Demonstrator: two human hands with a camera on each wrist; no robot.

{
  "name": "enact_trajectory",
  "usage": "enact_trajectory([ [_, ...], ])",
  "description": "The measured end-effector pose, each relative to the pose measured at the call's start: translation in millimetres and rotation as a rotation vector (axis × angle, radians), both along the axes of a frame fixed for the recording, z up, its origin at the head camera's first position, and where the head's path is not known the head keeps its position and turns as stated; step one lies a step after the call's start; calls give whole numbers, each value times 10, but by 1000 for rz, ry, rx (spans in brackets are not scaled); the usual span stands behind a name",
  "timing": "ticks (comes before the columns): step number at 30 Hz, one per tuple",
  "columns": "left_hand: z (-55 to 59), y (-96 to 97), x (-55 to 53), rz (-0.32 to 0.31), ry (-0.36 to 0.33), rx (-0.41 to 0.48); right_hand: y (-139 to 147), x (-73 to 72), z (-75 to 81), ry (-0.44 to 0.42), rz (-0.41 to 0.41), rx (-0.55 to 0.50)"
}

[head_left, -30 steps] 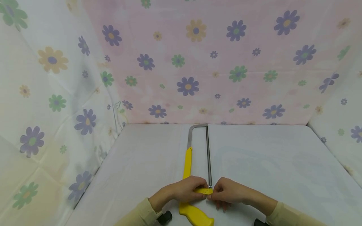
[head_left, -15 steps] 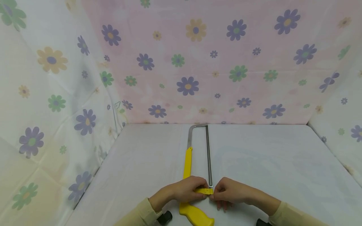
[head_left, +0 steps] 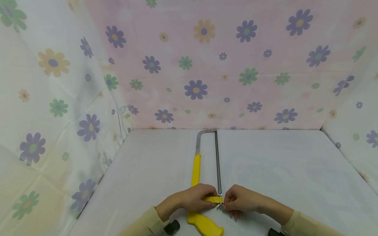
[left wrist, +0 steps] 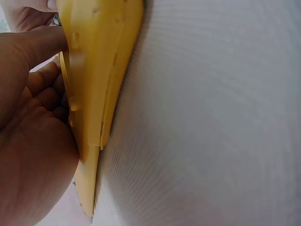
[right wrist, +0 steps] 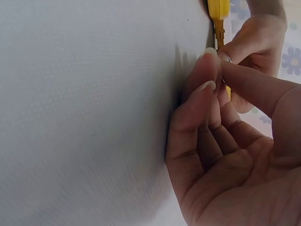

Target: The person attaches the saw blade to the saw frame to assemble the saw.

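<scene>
A hacksaw (head_left: pixel 196 170) with a yellow handle (head_left: pixel 205 224) lies on the white table, its steel front bow pointing away from me. Its blade (head_left: pixel 218 160) runs along the right side. My left hand (head_left: pixel 198 196) grips the short yellow arm at the blade's near end; in the left wrist view this hand (left wrist: pixel 33 136) lies alongside the yellow frame (left wrist: pixel 96 70). A small silver wing nut (head_left: pixel 220 206) shows just below that arm. My right hand (head_left: pixel 243 200) has its thumb and fingertips at the nut's right side. In the right wrist view, curled fingers (right wrist: pixel 188 127) partly hide the nut.
The white tabletop (head_left: pixel 280 164) spreads around the saw. Flower-patterned cloth (head_left: pixel 218 75) hangs behind the table and at both sides. A dark wrist camera (head_left: pixel 172 227) sits under the left cuff.
My right hand has shifted slightly right, and the wing nut has come into sight beside its fingertips. My left hand and the hacksaw have stayed in place.
</scene>
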State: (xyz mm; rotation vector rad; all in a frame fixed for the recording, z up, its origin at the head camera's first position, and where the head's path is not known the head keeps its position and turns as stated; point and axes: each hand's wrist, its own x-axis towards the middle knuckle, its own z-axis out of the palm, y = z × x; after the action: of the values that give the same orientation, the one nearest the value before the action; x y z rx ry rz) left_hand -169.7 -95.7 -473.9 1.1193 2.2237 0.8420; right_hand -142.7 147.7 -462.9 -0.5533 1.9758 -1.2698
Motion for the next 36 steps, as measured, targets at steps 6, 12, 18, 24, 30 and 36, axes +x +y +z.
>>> enact_trajectory([
  [6,9,-4,13,-6,7,8,-40,10,-4,3,-19,-11],
  [12,-4,-3,12,-15,0,15,-80,28,8,-22,-32,1],
  [18,-8,-12,-12,-30,1,4,-105,23,16,-9,-45,50],
  [24,-15,-17,-38,-36,-8,7,-121,10,19,9,-66,73],
  [30,-132,-31,-82,-56,17,14,-126,13,26,5,-70,85],
  [36,-81,-27,-55,-49,14,6,-112,27,35,3,-77,94],
])
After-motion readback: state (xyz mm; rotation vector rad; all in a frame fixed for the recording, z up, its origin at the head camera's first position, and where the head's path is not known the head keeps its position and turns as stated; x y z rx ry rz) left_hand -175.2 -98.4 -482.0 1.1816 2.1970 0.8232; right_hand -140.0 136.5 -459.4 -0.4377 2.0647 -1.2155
